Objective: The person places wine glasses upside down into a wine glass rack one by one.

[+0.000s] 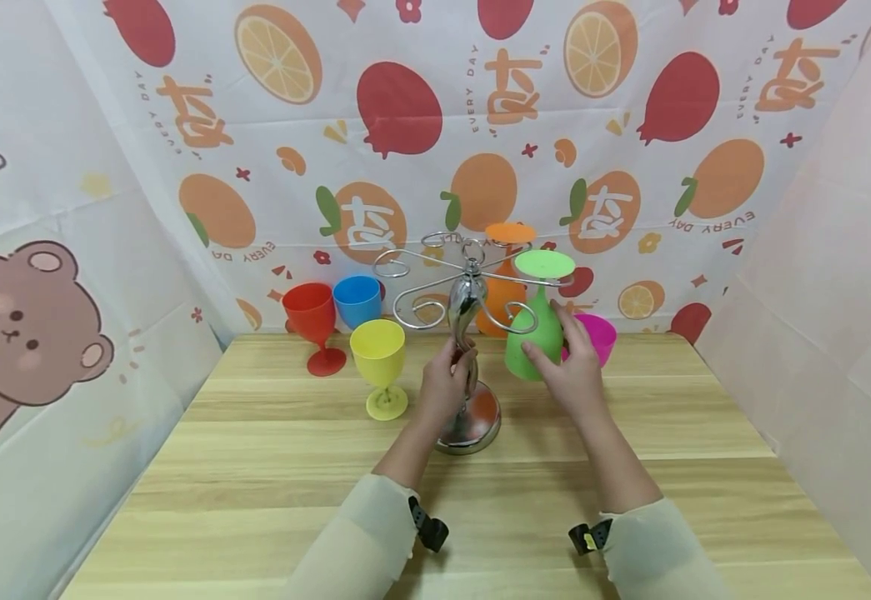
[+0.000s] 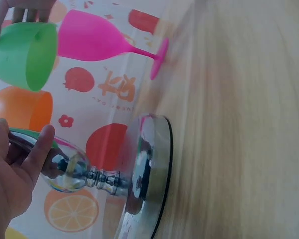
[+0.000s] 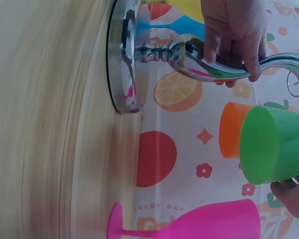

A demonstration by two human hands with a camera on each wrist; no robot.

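Observation:
A chrome goblet rack with curled wire arms stands on the table, and my left hand grips its curved stem. In the left wrist view the left hand wraps the stem above the round base. My right hand holds a green goblet upside down by its bowl, its foot level with a right-side wire arm. Behind it an orange goblet hangs upside down from the rack. The right wrist view shows the green goblet's mouth facing the table, well above it.
Left of the rack stand upright a red goblet, a blue goblet and a yellow goblet. A magenta goblet stands at the right, behind the right hand. The wooden table meets a fruit-print cloth at the back.

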